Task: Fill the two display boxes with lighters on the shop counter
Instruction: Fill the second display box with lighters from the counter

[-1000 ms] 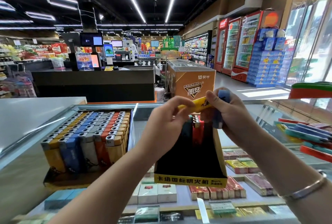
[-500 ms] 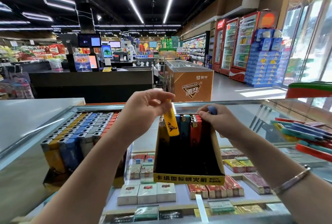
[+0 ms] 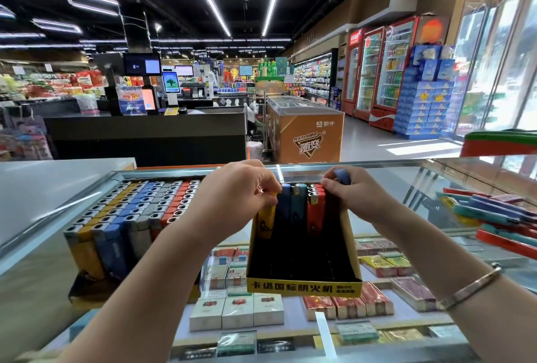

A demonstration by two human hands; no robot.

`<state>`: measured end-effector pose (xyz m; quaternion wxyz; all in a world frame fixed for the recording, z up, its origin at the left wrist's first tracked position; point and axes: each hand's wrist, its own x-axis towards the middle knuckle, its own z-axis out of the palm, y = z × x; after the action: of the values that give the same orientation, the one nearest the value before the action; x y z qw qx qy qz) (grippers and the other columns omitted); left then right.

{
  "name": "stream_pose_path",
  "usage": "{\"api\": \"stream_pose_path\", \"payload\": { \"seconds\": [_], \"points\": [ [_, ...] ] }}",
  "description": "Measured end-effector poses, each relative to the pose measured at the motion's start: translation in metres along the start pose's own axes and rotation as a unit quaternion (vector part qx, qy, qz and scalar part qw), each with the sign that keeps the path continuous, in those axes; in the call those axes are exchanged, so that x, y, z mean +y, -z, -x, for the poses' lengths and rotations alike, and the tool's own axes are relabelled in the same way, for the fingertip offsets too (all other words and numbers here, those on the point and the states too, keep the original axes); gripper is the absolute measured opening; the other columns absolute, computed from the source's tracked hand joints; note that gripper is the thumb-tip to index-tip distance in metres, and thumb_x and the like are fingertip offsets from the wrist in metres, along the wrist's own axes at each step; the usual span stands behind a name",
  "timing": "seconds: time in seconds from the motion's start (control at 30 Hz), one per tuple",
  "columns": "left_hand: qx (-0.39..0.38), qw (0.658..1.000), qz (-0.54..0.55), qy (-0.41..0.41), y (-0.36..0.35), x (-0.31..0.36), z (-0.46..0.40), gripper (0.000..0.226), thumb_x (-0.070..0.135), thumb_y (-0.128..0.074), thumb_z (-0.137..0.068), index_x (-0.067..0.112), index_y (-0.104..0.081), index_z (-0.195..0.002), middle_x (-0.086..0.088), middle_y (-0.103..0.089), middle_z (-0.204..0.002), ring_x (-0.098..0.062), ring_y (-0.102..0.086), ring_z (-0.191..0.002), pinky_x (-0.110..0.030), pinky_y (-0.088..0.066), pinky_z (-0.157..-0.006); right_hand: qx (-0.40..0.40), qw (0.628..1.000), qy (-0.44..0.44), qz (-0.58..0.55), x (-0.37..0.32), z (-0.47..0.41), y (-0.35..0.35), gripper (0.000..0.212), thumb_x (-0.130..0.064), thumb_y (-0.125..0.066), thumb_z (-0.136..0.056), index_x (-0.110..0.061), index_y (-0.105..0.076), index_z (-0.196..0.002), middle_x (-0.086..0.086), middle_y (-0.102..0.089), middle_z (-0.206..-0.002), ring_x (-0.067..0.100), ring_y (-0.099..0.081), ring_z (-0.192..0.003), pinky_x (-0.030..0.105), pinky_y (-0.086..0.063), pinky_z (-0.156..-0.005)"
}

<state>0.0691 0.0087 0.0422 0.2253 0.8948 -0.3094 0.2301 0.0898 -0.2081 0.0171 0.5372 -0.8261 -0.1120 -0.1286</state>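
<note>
Standing on glass counter (image 3: 392,185): two display boxes (image 3: 302,287), supermarket behind.

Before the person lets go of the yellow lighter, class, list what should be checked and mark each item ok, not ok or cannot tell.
1. Yellow lighter upright in the back row: ok.
2. Left hand pinching its top: ok.
3. Right hand holding a blue lighter ready: ok.
4. Yellow display box flat on the glass counter: ok.
5. Box filled: not ok, front rows empty.
6. Left display box filled: ok.
</note>
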Motion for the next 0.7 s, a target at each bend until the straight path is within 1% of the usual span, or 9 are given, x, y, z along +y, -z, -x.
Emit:
{"api": "stream_pose_path", "payload": {
  "seconds": [0.1, 0.23, 0.33, 0.5, 0.57, 0.63, 0.7],
  "points": [
    [0.005, 0.999, -0.037, -0.013, 0.0013, 0.0002, 0.0002, 0.010, 0.027, -0.072, -0.078, 0.033, -0.070, -0.086, 0.023, -0.055, -0.079, -0.001, -0.055, -0.071, -0.022, -0.046, -0.059, 0.002, 1.000, 0.010, 0.009, 0.0002, -0.0003, 0.0001, 0.020, -0.007, -0.053, -0.092, -0.014, -0.059, -0.074, 0.003, -0.054, -0.069, 0.012, -0.049, -0.068, 0.022, -0.039, -0.062],
    [0.006, 0.999, -0.029, -0.017, -0.0003, 0.0001, 0.0002, 0.010, 0.025, -0.072, -0.079, 0.030, -0.071, -0.087, 0.020, -0.057, -0.080, -0.002, -0.054, -0.068, -0.025, -0.047, -0.061, -0.002, 1.000, 0.011, 0.017, 0.0015, -0.0012, 0.0003, 0.017, -0.008, -0.053, -0.092, -0.012, -0.058, -0.077, 0.003, -0.053, -0.071, 0.012, -0.049, -0.069, 0.022, -0.040, -0.063],
    [0.014, 0.999, -0.032, -0.017, -0.0016, 0.0007, 0.0002, 0.008, 0.023, -0.071, -0.080, 0.027, -0.071, -0.087, 0.021, -0.055, -0.081, 0.000, -0.052, -0.066, -0.024, -0.047, -0.062, -0.006, 1.000, 0.007, 0.014, 0.0021, -0.0013, 0.0010, 0.018, -0.009, -0.052, -0.092, -0.014, -0.059, -0.077, 0.003, -0.055, -0.072, 0.010, -0.050, -0.069, 0.021, -0.040, -0.062],
    [-0.017, 0.996, -0.083, -0.018, -0.0014, 0.0000, 0.0006, 0.007, 0.026, -0.070, -0.080, 0.031, -0.067, -0.084, 0.019, -0.056, -0.085, -0.001, -0.049, -0.065, -0.024, -0.046, -0.060, -0.004, 1.000, 0.005, 0.007, 0.0029, -0.0022, 0.0010, 0.020, -0.008, -0.052, -0.092, -0.016, -0.058, -0.074, 0.002, -0.054, -0.071, 0.011, -0.051, -0.068, 0.020, -0.041, -0.061],
    [-0.027, 0.995, -0.094, -0.010, -0.0008, -0.0023, 0.0003, 0.007, 0.026, -0.069, -0.081, 0.031, -0.064, -0.082, 0.018, -0.056, -0.088, -0.003, -0.051, -0.067, -0.025, -0.047, -0.061, -0.010, 1.000, 0.005, 0.011, 0.0031, -0.0024, 0.0013, 0.020, -0.009, -0.052, -0.092, -0.017, -0.057, -0.075, 0.002, -0.054, -0.071, 0.011, -0.051, -0.068, 0.020, -0.041, -0.060],
    [-0.031, 0.995, -0.099, 0.001, -0.0022, -0.0043, -0.0006, 0.005, 0.026, -0.067, -0.083, 0.030, -0.064, -0.085, 0.015, -0.056, -0.092, -0.007, -0.053, -0.070, -0.026, -0.046, -0.060, -0.016, 1.000, 0.003, 0.007, 0.0036, -0.0024, 0.0019, 0.019, -0.009, -0.052, -0.093, -0.017, -0.057, -0.076, 0.002, -0.055, -0.072, 0.010, -0.052, -0.068, 0.017, -0.042, -0.058],
    [-0.015, 0.995, -0.100, 0.008, -0.0051, -0.0048, -0.0010, 0.009, 0.027, -0.067, -0.083, 0.028, -0.064, -0.091, 0.013, -0.054, -0.093, -0.008, -0.054, -0.072, -0.025, -0.043, -0.058, -0.020, 1.000, 0.002, -0.008, 0.0030, -0.0021, 0.0024, 0.019, -0.007, -0.052, -0.092, -0.015, -0.057, -0.076, 0.003, -0.054, -0.071, 0.010, -0.053, -0.066, 0.014, -0.043, -0.051]
  ]
}}
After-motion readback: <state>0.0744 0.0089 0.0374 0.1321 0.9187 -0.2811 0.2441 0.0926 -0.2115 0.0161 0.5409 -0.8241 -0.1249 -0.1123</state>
